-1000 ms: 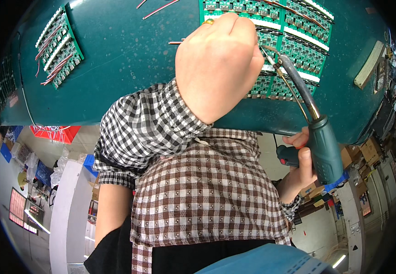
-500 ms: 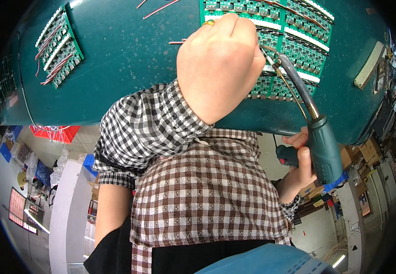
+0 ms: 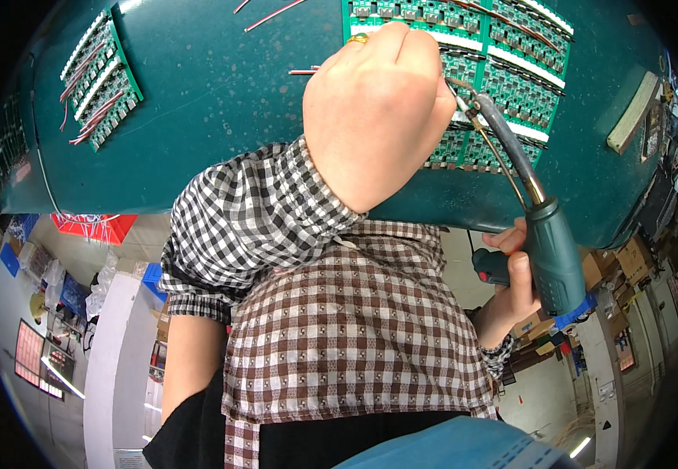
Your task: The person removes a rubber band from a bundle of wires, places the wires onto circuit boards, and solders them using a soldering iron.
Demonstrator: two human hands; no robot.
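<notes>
My right hand point(image 3: 515, 289) grips a dark green soldering gun point(image 3: 555, 254) by its handle, at the right below the table edge. The gun's bent metal tube and thin feed rod reach up to a panel of green circuit boards point(image 3: 522, 86), the tip meeting it beside my left fingers. Over the panel's left part my left hand point(image 3: 378, 109) is closed, back of the hand up. A thin red and white wire point(image 3: 301, 72) sticks out from its left side. The fingertips and the wire's other end are hidden beneath the hand.
Another board panel with red wires point(image 3: 104, 82) lies at the left of the green table point(image 3: 221, 78). Loose wires point(image 3: 276, 14) lie near the far edge. A pale bar point(image 3: 632, 113) rests at the right. Below the table's left side is a red bin point(image 3: 96, 228).
Almost nothing differs. The soldering gun's tube and tip have shifted very slightly; my left hand stays in place.
</notes>
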